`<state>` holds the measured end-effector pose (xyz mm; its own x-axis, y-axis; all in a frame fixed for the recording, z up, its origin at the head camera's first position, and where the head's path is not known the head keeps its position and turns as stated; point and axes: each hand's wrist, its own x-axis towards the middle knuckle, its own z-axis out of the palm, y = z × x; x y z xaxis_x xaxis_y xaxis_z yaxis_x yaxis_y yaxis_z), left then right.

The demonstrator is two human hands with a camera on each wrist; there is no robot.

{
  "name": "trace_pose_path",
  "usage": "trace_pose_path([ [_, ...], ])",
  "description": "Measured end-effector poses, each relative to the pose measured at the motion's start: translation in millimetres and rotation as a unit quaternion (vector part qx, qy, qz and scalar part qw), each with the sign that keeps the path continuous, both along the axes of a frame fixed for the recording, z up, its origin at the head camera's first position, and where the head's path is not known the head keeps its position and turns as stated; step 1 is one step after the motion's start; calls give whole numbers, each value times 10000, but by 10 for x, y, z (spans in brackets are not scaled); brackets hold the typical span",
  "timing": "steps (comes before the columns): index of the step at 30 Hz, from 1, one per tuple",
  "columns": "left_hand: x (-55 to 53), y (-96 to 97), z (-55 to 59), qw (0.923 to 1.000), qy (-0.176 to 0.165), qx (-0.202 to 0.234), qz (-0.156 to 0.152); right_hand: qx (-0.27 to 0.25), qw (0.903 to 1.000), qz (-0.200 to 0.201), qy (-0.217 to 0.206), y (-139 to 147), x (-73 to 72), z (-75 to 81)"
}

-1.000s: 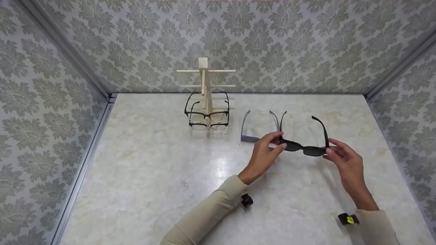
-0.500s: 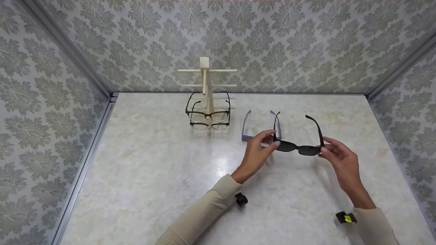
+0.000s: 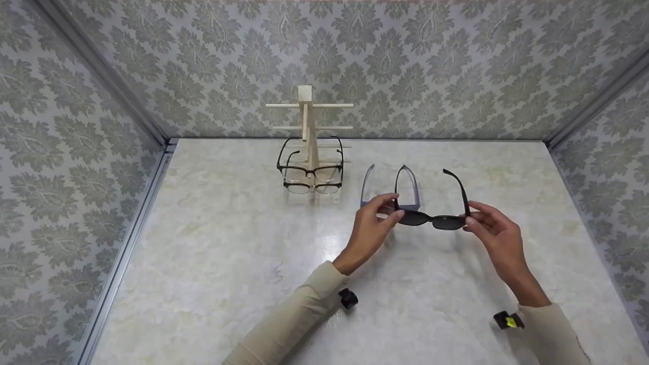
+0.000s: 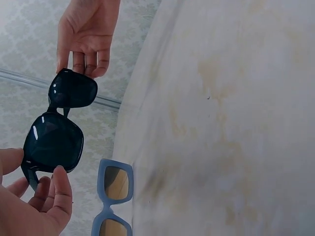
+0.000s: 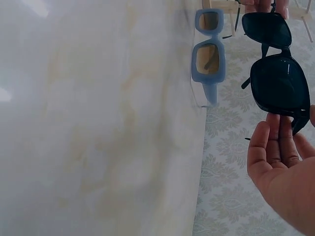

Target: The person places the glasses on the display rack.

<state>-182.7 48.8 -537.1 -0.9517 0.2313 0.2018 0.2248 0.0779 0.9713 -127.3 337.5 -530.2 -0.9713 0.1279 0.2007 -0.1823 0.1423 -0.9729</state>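
Black sunglasses [image 3: 447,222] with dark lenses are held up above the table, temples unfolded and pointing away. My left hand [image 3: 366,228] pinches their left corner by the hinge, and my right hand [image 3: 499,241] pinches the right corner. Both wrist views show the dark lenses [image 4: 53,141] between the two hands. Just behind, blue-framed sunglasses [image 5: 208,61] with brownish lenses stand on the table, temples unfolded. In the head view the left hand and the black pair partly cover that blue frame.
A wooden glasses stand [image 3: 310,132] with crosswise pegs rises at the table's back, left of the hands. Two pairs of dark-rimmed eyeglasses [image 3: 309,171] hang low on it. Patterned walls [image 3: 324,61] enclose the marbled table [image 3: 213,243] at the back and sides.
Both hands have carried the black sunglasses steadily to the left, in front of the blue pair. Their grip looks the same. The stand and its eyeglasses have stayed put.
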Motion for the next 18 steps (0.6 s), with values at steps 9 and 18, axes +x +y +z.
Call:
trace_pose_path([
  [9,-10,-124,44,9999,45,87,108,377,9992,133,72,-94,-53,52],
  [18,-19,-222,118,9998,128,24,169,443,9985,273,144,-171,-74,112],
])
